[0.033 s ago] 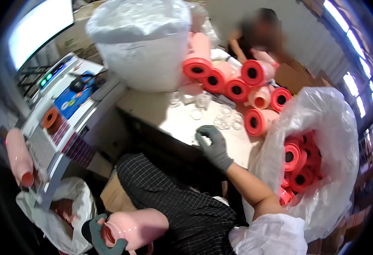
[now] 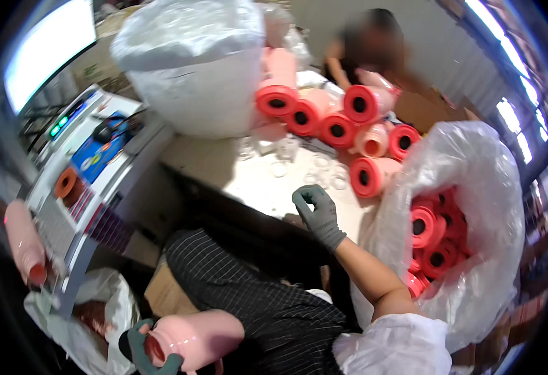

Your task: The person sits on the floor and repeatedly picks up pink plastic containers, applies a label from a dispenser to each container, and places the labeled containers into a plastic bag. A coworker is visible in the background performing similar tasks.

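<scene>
In my gloved left hand (image 2: 153, 351) at the lower left is a glossy pink jug (image 2: 204, 337), gripped around its open neck. The jug lies on its side against my dark checked trousers (image 2: 236, 281), its mouth toward the left. My right hand (image 2: 317, 212), in a grey-green glove, hovers over the near edge of the pale table (image 2: 258, 181). Its thumb and forefinger curl together in a pinch; I cannot make out whether something small is between them. Just beyond it lie several clear rings (image 2: 321, 170).
Pink jugs with red bases (image 2: 364, 178) are piled at the table's far right. A clear bag (image 2: 486, 187) of red-rimmed parts stands right, a big white sack (image 2: 192, 87) at the back. Leftward are a cluttered white stand (image 2: 77, 250) and another pink jug (image 2: 25, 240). A person (image 2: 374, 47) sits opposite.
My right hand has shifted slightly right, away from the rings, with its fingers curled more. The whole view has turned a little; my left hand still holds the jug.
</scene>
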`<action>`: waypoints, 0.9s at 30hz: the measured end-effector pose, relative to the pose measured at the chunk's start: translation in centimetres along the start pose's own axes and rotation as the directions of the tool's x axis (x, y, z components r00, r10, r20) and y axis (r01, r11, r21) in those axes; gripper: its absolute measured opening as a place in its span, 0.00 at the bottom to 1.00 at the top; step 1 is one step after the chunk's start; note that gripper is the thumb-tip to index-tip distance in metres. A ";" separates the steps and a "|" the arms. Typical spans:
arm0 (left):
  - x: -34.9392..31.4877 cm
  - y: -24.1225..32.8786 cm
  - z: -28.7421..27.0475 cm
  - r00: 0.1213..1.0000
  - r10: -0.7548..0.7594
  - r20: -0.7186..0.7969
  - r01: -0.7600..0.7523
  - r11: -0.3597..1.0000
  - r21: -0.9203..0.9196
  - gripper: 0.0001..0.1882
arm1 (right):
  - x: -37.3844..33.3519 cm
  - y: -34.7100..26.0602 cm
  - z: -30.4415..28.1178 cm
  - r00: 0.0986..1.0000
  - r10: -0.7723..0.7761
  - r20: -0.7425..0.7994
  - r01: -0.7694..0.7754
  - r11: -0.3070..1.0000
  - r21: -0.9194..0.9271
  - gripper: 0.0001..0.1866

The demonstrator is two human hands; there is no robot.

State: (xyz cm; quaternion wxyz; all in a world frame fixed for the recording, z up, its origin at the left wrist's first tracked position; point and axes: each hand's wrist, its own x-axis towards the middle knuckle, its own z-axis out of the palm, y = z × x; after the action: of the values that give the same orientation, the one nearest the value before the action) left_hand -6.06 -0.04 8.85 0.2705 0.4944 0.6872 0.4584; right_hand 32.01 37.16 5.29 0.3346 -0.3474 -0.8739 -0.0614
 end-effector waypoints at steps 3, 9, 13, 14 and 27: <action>0.0 -5.7 -1.4 0.957 0.284 0.057 -0.290 0.930 0.225 0.41 | -2.2 0.8 -3.6 0.818 0.552 0.164 -0.573 0.752 0.326 0.10; 2.6 0.9 -0.1 0.997 0.073 0.001 -0.072 0.981 0.179 0.37 | -4.3 8.9 -15.7 0.649 0.414 -0.638 -0.429 0.892 0.142 0.16; 3.3 1.7 0.1 0.987 0.154 0.056 -0.164 0.922 0.350 0.33 | -12.0 12.2 -23.3 0.736 0.602 -0.309 -0.676 0.627 -0.388 0.27; 3.8 2.1 0.2 0.985 0.160 0.070 -0.174 0.925 0.339 0.32 | -12.5 11.0 -23.9 0.805 0.554 -0.213 -0.536 0.524 -0.663 0.31; 2.5 2.4 0.3 0.978 0.205 -0.022 -0.170 0.859 0.483 0.27 | -13.0 8.8 -24.8 0.391 0.908 -0.150 -0.666 0.166 -0.727 0.34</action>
State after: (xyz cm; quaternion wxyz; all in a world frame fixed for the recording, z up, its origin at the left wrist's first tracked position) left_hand -5.70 2.58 11.05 0.0691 0.5933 0.7370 0.3162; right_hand 58.08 28.02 15.08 0.0106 -0.8546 -0.5004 -0.1386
